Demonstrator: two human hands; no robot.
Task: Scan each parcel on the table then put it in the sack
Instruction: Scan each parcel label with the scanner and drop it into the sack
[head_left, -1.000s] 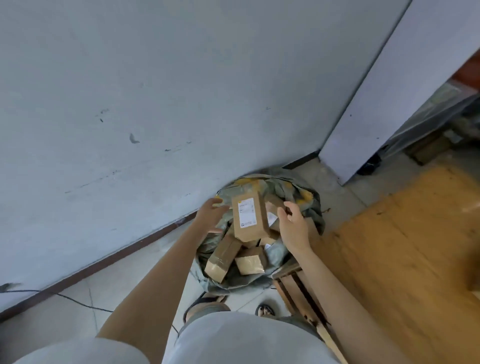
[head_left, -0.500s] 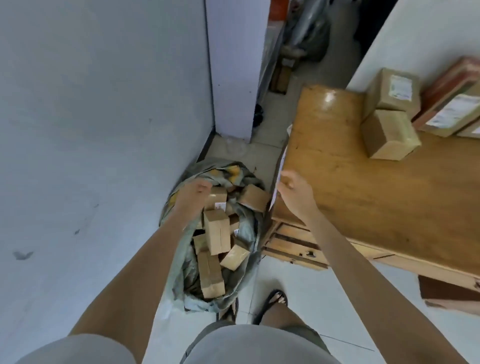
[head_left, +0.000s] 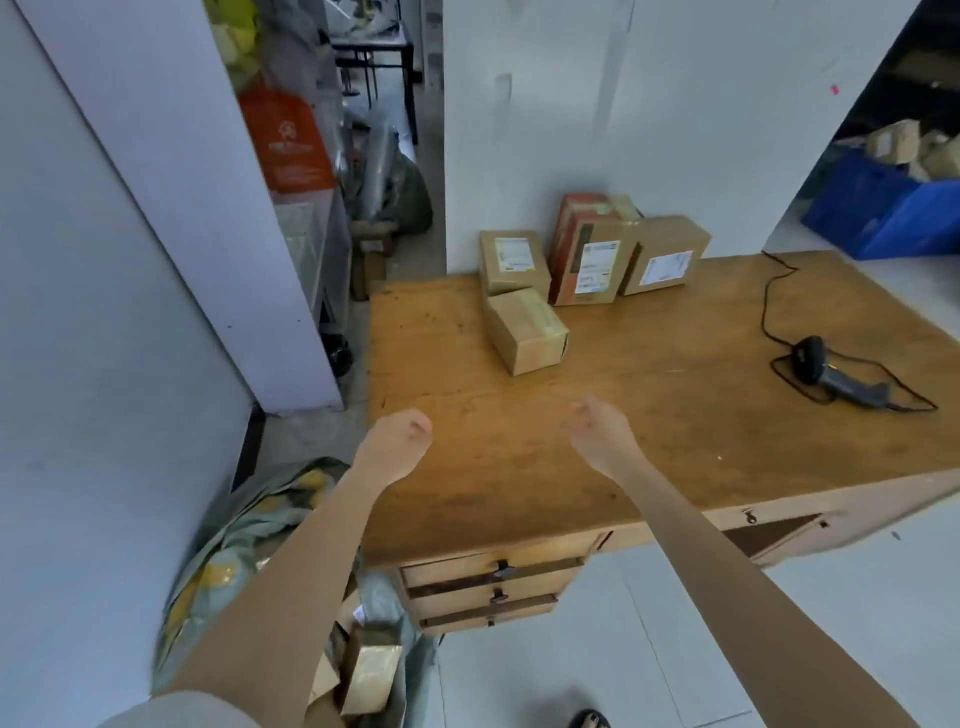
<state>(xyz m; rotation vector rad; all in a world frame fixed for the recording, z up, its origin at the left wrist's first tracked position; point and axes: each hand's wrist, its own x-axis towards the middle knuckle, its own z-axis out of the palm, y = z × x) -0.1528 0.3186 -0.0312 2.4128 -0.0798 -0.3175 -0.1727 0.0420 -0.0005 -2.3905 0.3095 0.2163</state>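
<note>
Four parcels (head_left: 524, 332) top the table (head_left: 675, 441); left hand (head_left: 397, 441) and right hand (head_left: 597, 434) curl loosely, empty.

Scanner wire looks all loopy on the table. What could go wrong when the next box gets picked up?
The cable loops around the scanner, so the right hand might snag it and drag the scanner off the table. The nearest parcel shows no label on its visible faces, so it may need turning to scan.
</note>
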